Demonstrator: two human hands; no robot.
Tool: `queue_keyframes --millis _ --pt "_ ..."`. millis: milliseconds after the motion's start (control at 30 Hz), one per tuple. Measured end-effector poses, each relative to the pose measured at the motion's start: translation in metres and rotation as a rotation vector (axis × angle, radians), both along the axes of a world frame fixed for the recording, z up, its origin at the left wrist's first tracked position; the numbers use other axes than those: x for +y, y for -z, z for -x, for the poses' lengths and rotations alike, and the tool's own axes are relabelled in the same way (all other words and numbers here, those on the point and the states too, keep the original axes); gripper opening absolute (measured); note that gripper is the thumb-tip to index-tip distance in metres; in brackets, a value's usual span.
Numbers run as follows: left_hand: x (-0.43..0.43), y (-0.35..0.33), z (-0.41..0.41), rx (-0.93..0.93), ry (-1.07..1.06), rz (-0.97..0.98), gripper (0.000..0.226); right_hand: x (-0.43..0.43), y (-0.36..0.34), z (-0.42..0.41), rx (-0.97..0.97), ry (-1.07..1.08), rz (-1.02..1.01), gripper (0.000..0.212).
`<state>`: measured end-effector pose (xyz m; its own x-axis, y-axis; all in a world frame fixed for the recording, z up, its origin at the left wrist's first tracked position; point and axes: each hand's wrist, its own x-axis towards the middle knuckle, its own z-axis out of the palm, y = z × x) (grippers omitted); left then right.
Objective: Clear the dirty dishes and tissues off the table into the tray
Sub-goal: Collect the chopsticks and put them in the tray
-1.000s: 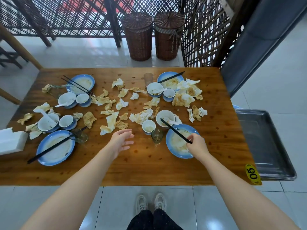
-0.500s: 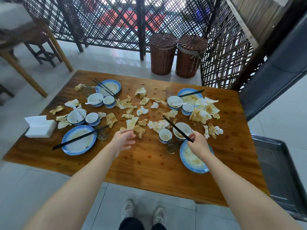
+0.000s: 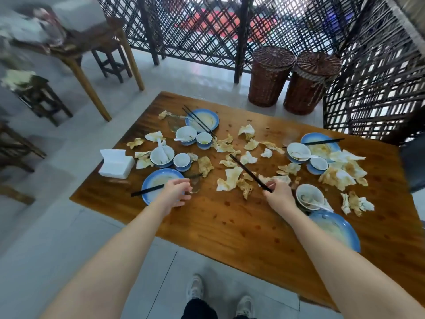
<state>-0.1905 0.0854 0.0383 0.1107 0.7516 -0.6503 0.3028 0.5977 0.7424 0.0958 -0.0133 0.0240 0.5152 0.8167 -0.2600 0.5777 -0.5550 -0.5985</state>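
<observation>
Left end: A white tissue box (image 3: 116,163) stood at the table's left edge.
Left plate: A blue-rimmed left plate (image 3: 158,179) lay near the left corner, with loose chopsticks (image 3: 147,191) across it.
Left hand: The left hand (image 3: 176,192) hovered over that plate's right rim, fingers relaxed and apart, holding nothing. A glass (image 3: 195,183) sat just beside it.
Centre: Crumpled, stained tissues (image 3: 232,178) lay scattered over the middle.
Right hand: The right hand (image 3: 279,195) pinched the held chopsticks (image 3: 249,172) at their near end, tips pointing far-left above the tissues.
Right side: A bowl (image 3: 309,196) with a spoon sat just right of that hand. A right plate (image 3: 338,229) lay at the near edge.
Tray: Not in view.
Step in hand: Judged to be gathering chopsticks; most dishes remained on the table.
Next move: Probably the left hand taking the loose chopsticks, which calls for a clean pinch without knocking the glass.
Surface: Varnished wooden table (image 3: 230,226), spotted and greasy-looking.
Room: Pale tiled floor. Stools (image 3: 110,63) stood far left and a lattice screen (image 3: 207,31) behind. Two wicker baskets (image 3: 270,81) stood far right.
</observation>
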Motion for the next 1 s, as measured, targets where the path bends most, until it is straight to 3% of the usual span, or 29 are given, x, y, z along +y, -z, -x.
queue_keyframes --millis 400,767,1000 --pt "0.068 0.039 0.070 0.169 0.067 -0.137 0.020 0.051 0.020 0.067 0.032 0.018 -0.020 0.018" --pt "0.106 0.094 0.078 0.601 0.600 -0.427 0.031 0.066 0.035 0.073 0.041 0.105 0.040 0.017" --pt "0.106 0.111 0.076 0.617 0.621 -0.462 0.023 0.065 0.035 0.075 0.082 0.152 0.053 0.017"
